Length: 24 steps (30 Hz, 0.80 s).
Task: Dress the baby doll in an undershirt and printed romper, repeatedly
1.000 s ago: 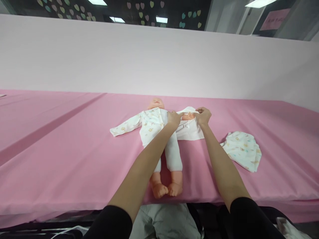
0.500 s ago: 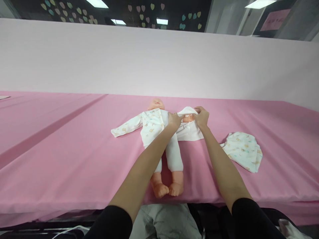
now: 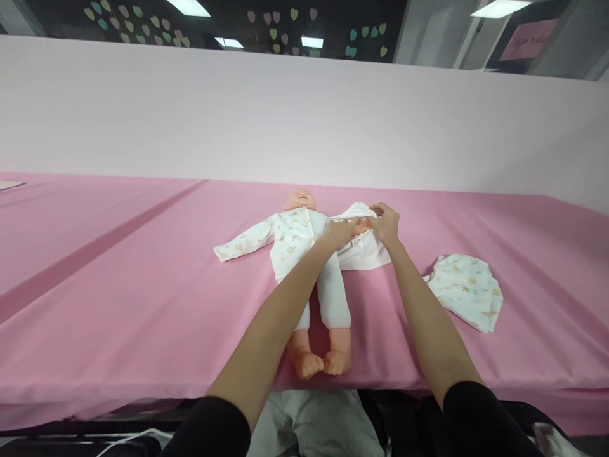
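Note:
A baby doll (image 3: 328, 292) lies on its back, head away from me, in white trousers and a patterned white baby shirt (image 3: 288, 244). One sleeve is on the doll's arm at the left; the shirt's other half is spread out to the right, pale inside showing. Above that half, my left hand (image 3: 340, 233) is closed at the doll's other arm, its fingertips by the small doll hand (image 3: 362, 226). My right hand (image 3: 386, 223) pinches the shirt's upper edge just right of the doll hand. My fingers partly hide the doll's arm and the cloth there.
Folded patterned baby clothing (image 3: 466, 289) lies to the right on the pink sheet (image 3: 143, 304). Behind the sheet stands a white wall panel (image 3: 285, 120) with dark glass above it. At the far left edge is a pale flat item (image 3: 9, 185).
My left hand has slid a little right along the doll's arm, closer to the doll hand. My right hand keeps its place on the shirt edge. The view has shifted slightly.

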Tool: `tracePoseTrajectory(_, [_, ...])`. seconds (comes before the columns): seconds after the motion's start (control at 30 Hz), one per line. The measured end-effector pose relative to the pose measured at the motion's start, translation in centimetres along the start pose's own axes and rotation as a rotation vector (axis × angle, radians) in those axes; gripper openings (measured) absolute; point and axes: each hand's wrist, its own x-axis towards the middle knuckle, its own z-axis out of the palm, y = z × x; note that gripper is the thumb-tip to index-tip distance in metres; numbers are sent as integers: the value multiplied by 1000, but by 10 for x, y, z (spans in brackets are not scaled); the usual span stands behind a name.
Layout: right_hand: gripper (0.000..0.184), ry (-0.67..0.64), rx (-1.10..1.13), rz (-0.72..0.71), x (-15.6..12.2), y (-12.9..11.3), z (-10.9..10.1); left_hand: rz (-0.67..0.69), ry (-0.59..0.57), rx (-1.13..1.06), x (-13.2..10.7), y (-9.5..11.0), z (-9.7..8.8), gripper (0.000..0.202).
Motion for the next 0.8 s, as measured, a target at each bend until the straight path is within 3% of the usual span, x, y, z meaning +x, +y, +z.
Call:
tracePoseTrajectory(0.23, [30, 4, -23, 20, -2, 0, -1, -43, 7, 71, 3, 1, 6, 45])
tracePoseTrajectory(0.5, [34, -112, -73, -20, 1, -4, -7, -88, 32, 61, 5, 4, 9, 46])
tracePoseTrajectory(0.63, [32, -226, -87, -28, 6, -10, -11, -166, 63, -201, 5, 4, 10, 41])
tracePoseTrajectory(0.8, [39, -367, -82, 76, 8, -33, -10, -202, 123, -515, 12, -1, 11, 24])
